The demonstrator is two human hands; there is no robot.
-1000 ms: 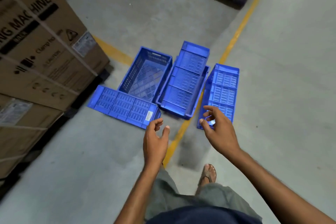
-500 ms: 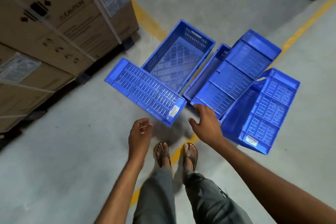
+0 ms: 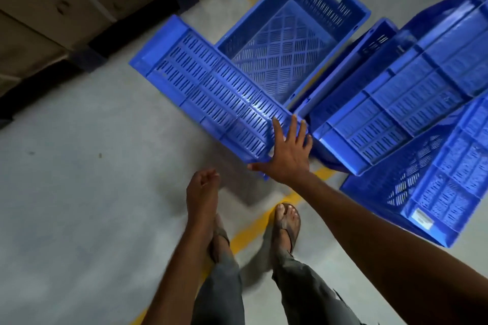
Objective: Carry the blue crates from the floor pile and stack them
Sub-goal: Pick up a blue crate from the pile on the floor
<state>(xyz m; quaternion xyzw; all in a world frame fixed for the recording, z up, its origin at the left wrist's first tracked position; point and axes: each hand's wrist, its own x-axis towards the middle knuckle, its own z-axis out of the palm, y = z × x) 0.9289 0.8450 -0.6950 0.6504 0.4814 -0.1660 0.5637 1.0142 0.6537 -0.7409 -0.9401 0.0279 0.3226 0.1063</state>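
Grey concrete floor (image 3: 79,192) with a yellow painted line (image 3: 253,227). Four blue crates (image 3: 277,42) lie clustered directly on it. Strapped cardboard boxes (image 3: 52,2) stand on a dark pallet (image 3: 137,34).

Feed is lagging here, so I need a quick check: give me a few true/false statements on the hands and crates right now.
1. The right hand is spread open on the near crate. True.
2. The left hand grips a crate. False: it hangs free, holding nothing.
3. The upright crate is empty. True.
4. A crate is already lifted off the floor. False: none shows as lifted.
5. The floor line is red. False: yellow.
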